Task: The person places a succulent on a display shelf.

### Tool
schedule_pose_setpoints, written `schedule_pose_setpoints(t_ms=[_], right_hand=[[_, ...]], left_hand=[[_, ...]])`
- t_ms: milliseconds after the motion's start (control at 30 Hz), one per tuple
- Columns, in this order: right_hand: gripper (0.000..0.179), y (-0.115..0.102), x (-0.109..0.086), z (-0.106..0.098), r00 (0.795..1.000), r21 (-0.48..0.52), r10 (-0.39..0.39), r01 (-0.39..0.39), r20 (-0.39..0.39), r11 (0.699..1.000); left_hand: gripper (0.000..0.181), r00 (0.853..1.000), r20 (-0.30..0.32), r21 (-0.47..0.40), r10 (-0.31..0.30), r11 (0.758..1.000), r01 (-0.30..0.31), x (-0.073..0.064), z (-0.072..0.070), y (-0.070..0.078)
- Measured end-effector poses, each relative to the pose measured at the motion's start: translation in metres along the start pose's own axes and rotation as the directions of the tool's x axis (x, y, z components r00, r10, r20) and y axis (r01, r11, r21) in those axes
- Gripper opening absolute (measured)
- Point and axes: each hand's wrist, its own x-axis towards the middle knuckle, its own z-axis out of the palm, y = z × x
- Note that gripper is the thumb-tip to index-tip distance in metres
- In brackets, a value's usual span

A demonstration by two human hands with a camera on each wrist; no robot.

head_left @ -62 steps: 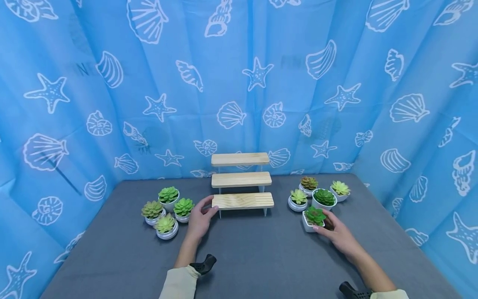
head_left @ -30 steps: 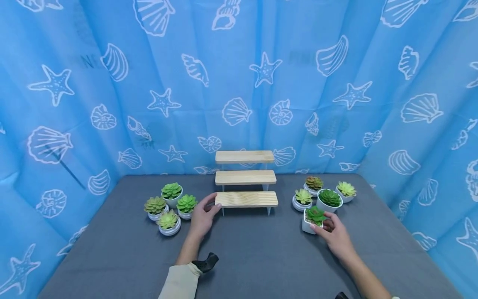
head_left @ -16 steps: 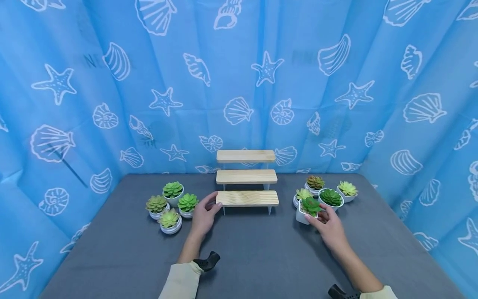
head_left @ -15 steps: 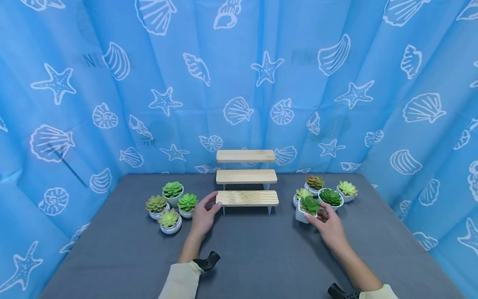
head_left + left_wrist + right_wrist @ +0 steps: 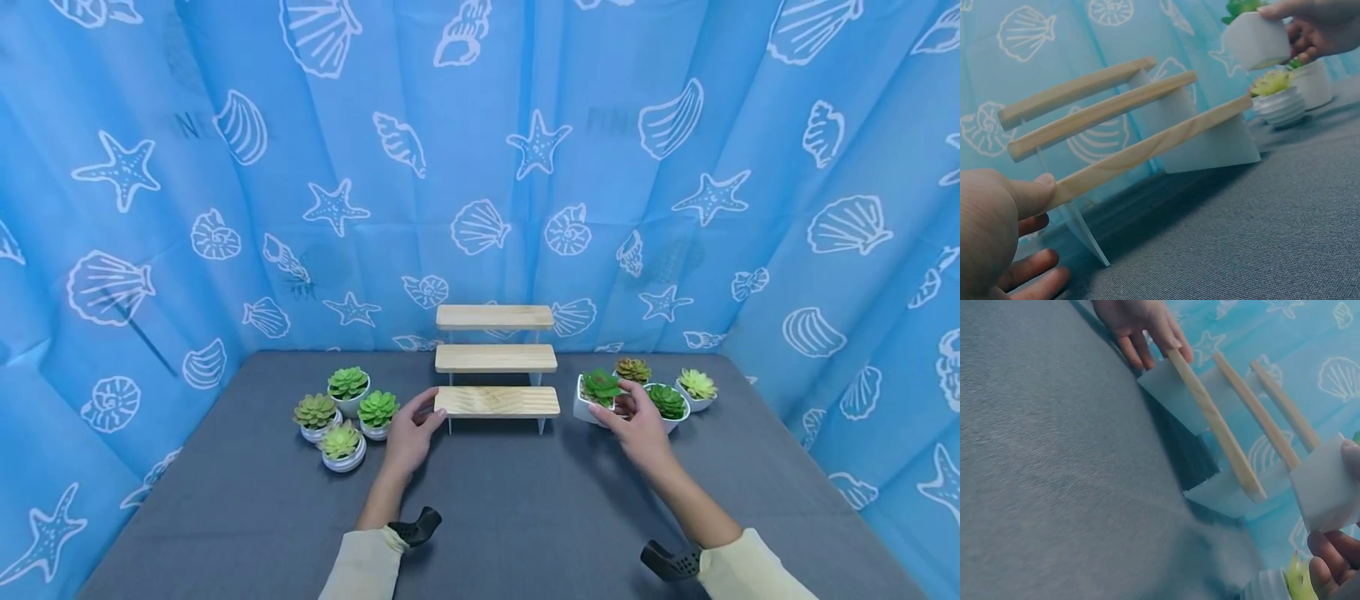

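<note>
My right hand (image 5: 643,432) holds a potted succulent (image 5: 600,388) with dark green leaves in a square white pot. In the left wrist view this pot (image 5: 1256,41) is off the table, near the right side of a three-tier wooden display stand (image 5: 497,402). At the stand's left end, my left hand (image 5: 406,437) pinches the lowest shelf; in the left wrist view its thumb (image 5: 1034,192) lies against the board's end and the other fingers are below. A pale green succulent (image 5: 1280,100) stands behind the held pot, mostly hidden in the head view.
Right of the stand are a reddish succulent (image 5: 632,369), a dark green succulent (image 5: 667,402) and a yellow-green succulent (image 5: 698,384). Several potted succulents (image 5: 342,446) cluster at the left. A blue shell-print curtain (image 5: 480,167) hangs behind the grey table (image 5: 495,517).
My right hand has lifted the square-potted succulent from the table and carried it left and away from me, toward the stand. My left hand has stayed at the lowest shelf's end.
</note>
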Motion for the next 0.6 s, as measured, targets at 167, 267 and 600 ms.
schedule_pose_setpoints(t_ms=[167, 267, 600], right_hand=[[0.068, -0.011, 0.012, 0.008, 0.999, 0.008, -0.022, 0.022, -0.023, 1.000], [0.070, -0.020, 0.020, 0.014, 0.999, 0.025, -0.028, 0.029, -0.041, 0.999], [0.072, -0.044, 0.055, 0.029, 0.994, 0.130, -0.010, 0.024, -0.109, 0.991]], left_hand=[[0.043, 1.000, 0.002, -0.005, -0.002, 1.000, 0.002, 0.000, 0.000, 0.000], [0.043, 1.000, 0.000, -0.005, -0.002, 1.000, 0.002, 0.000, 0.000, 0.000], [0.043, 1.000, 0.004, 0.005, 0.030, 1.000, -0.030, -0.002, -0.001, 0.000]])
